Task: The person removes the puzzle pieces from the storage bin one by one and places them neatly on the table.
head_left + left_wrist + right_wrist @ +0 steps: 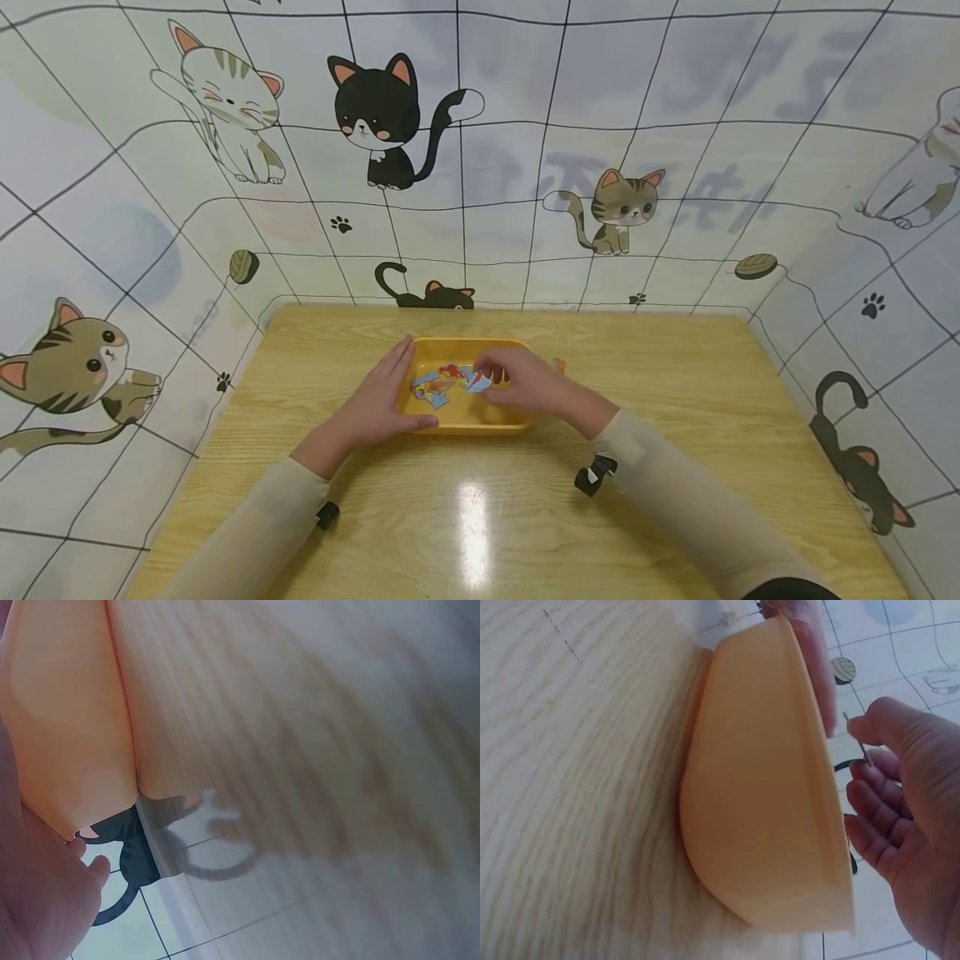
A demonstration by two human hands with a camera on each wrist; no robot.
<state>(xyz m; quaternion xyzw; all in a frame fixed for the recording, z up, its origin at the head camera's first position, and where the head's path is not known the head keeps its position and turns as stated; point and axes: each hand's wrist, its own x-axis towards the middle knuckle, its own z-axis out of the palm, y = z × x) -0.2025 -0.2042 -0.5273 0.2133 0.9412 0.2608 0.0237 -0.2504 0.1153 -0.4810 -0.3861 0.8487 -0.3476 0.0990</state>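
A yellow plastic tray [465, 429] stands on the wooden table with several colourful jigsaw puzzle pieces [437, 387] inside. My left hand [382, 400] rests along its left side, fingers straight and thumb stretched along the front rim. Over the tray's right half, my right hand [525, 379] pinches a flat light-blue and red puzzle piece [477, 381] between thumb and fingers. The right wrist view shows that piece [859, 740] edge-on, above the tray rim. In the left wrist view, the left hand [49, 892] lies against the tray wall [71, 712].
Just right of the tray, partly behind the right hand, lies a small orange piece [558, 365] on the table [637, 517]. A cloth with cartoon cats and grid lines [502, 167] hangs around the table's back and sides.
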